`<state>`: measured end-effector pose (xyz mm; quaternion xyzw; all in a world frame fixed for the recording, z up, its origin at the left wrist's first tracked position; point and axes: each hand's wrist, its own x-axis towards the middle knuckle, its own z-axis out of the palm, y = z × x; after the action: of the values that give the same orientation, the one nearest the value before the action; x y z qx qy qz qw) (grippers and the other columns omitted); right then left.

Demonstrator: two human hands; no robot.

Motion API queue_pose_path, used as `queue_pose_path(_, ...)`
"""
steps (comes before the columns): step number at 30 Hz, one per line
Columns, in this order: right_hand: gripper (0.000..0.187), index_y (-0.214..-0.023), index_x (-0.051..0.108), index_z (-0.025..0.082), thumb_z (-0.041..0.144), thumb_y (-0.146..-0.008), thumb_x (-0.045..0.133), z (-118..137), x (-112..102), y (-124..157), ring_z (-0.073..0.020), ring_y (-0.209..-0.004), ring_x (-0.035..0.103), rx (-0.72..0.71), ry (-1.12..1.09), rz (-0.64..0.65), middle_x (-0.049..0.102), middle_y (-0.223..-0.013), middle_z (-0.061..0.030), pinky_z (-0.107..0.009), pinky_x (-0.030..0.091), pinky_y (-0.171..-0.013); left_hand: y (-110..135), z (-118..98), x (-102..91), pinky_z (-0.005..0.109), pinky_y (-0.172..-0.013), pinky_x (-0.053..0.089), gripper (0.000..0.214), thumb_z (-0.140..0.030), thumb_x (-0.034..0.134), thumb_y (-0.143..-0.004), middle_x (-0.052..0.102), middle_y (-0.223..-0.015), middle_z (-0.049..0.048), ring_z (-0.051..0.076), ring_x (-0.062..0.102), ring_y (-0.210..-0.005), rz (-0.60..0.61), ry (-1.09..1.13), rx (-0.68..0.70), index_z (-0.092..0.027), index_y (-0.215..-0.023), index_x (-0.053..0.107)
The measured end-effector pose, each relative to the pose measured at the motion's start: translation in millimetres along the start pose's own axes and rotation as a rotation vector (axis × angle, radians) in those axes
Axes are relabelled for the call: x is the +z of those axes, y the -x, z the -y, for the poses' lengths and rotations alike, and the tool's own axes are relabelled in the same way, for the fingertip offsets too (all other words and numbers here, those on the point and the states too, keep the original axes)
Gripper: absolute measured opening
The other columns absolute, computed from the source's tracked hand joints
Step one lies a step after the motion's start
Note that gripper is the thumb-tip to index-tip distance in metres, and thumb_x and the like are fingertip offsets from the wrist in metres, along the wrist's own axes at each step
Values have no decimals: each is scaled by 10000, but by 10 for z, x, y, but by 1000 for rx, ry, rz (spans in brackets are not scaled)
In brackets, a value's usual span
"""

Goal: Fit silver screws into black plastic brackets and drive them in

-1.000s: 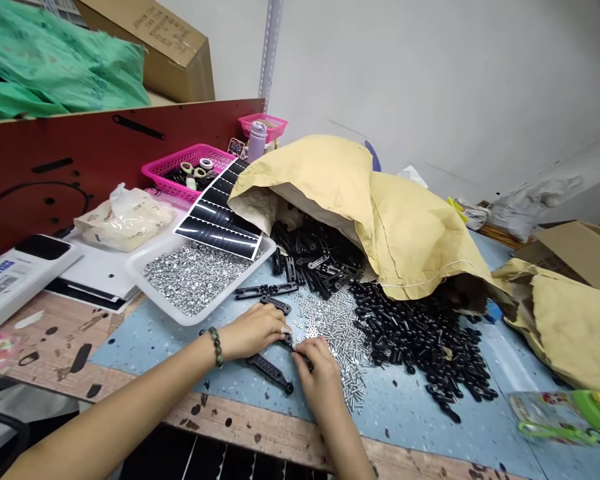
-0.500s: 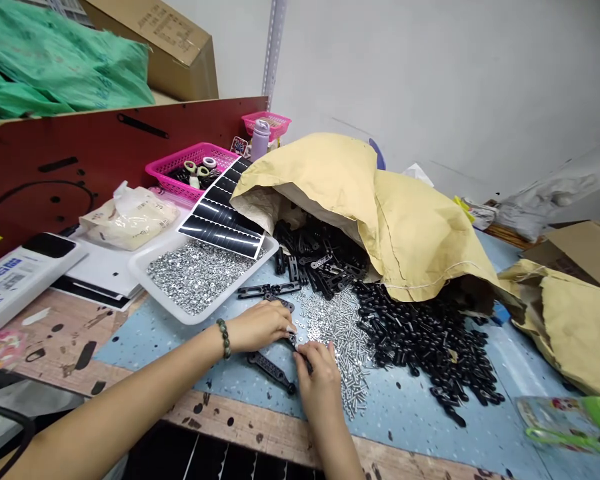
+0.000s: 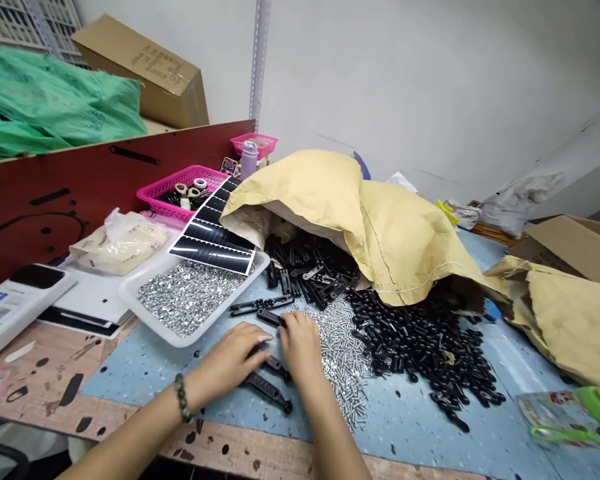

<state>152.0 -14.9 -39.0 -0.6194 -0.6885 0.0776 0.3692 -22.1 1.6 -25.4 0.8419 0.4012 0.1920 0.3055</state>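
My left hand (image 3: 230, 362), with a bead bracelet on the wrist, lies on the blue mat with its fingers pressed together on a black perforated strip (image 3: 276, 366). My right hand (image 3: 300, 345) is just right of it, knuckles up and fingers curled down at the edge of a pile of silver screws (image 3: 341, 343); what its fingertips hold is hidden. Another black strip (image 3: 267, 391) lies right below both hands. Two more joined strips (image 3: 254, 306) lie just beyond them.
A white tray of silver nuts (image 3: 145, 319) stands at the left, with black sheets (image 3: 213, 233) leaning on it. A tan paper sack (image 3: 370, 220) spills black brackets (image 3: 310, 270) and small black parts (image 3: 425, 340). Pink baskets (image 3: 153, 193), a cardboard box (image 3: 575, 243) and green scissors (image 3: 580, 427) lie around.
Both hands have shifted: the right hand moved up and left over the strip toward the far strips, and the left hand slid back toward me. The camera tilted slightly.
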Motion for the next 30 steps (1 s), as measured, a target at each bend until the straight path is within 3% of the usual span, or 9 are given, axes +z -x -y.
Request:
queue_pose_path(4, 171, -1034, 568, 191, 163, -884, 491, 137, -39, 77, -187, -911, 583, -47, -111, -40, 609, -972, -72, -311, 494, -800, -133, -48, -9, 415, -985, 415, 380, -491, 459, -895, 623, -1190, 73, 260, 546, -1138, -158, 546, -288, -227, -1147, 564)
queue_pose_path(7, 186, -1048, 580, 229, 190, -916, 454, -26, -280, 177, -159, -900, 602, -44, -74, 20, 630, -969, -39, -267, 497, -794, -315, -155, -31, 354, -894, 476, 459, -558, 464, -863, 649, -1071, 79, 238, 602, -1034, -200, 884, -360, -189, -1122, 548)
queue_pose_path(9, 232, -1029, 601, 225, 175, -922, 402, -323, -544, 194, -182, -879, 605, 81, 95, -79, 635, -951, -57, -301, 495, -782, -419, -207, -67, 321, -760, 501, 448, -560, 489, -845, 637, -887, 42, 204, 621, -835, -231, 850, -336, -176, -1069, 542)
queue_pose_path(11, 229, -993, 617, 188, 146, -883, 421, -676, -814, 181, -249, -895, 578, 188, 181, -151, 613, -952, -119, -384, 474, -778, -491, -232, -99, 290, -629, 474, 395, -545, 452, -870, 560, -725, -13, 167, 564, -659, -169, 665, -265, -184, -1011, 528)
queue_pose_path(15, 163, -794, 643, 203, 106, -802, 513, -1053, -1059, 125, -277, -844, 555, 254, 226, -124, 606, -811, -105, -414, 453, -760, -556, -258, -61, 295, -606, 451, 328, -488, 354, -928, 532, -661, -29, 169, 540, -606, -18, 419, -161, -205, -981, 511)
queue_pose_path(17, 151, -852, 653, 213, 137, -825, 525, -965, -1005, 99, -244, -839, 573, 233, 184, -81, 618, -841, -79, -374, 474, -759, -568, -278, -2, 317, -653, 464, 299, -460, 392, -918, 589, -702, -9, 189, 578, -653, 10, 389, -123, -212, -1024, 522)
queue_pose_path(21, 232, -1057, 649, 240, 197, -900, 484, -457, -794, 43, -168, -873, 600, 108, -72, 35, 599, -971, -52, -273, 503, -744, -571, -316, 76, 348, -784, 467, 267, -403, 411, -920, 654, -898, 39, 228, 612, -873, 22, 297, -16, -226, -1080, 530)
queue_pose_path(25, 194, -974, 660, 216, 127, -860, 530, -43, -754, -57, -159, -808, 597, 31, -217, 110, 611, -895, -38, -271, 488, -720, -548, -349, 32, 363, -821, 458, 244, -404, 438, -931, 638, -1014, 59, 230, 593, -926, 9, 192, 95, -218, -1048, 544)
queue_pose_path(30, 127, -876, 652, 199, 110, -834, 572, 56, -857, -138, -161, -781, 589, 3, -153, 173, 630, -851, -30, -283, 475, -731, -523, -362, -47, 354, -773, 445, 248, -388, 423, -944, 646, -925, 55, 234, 602, -859, 28, 77, 189, -201, -971, 584)
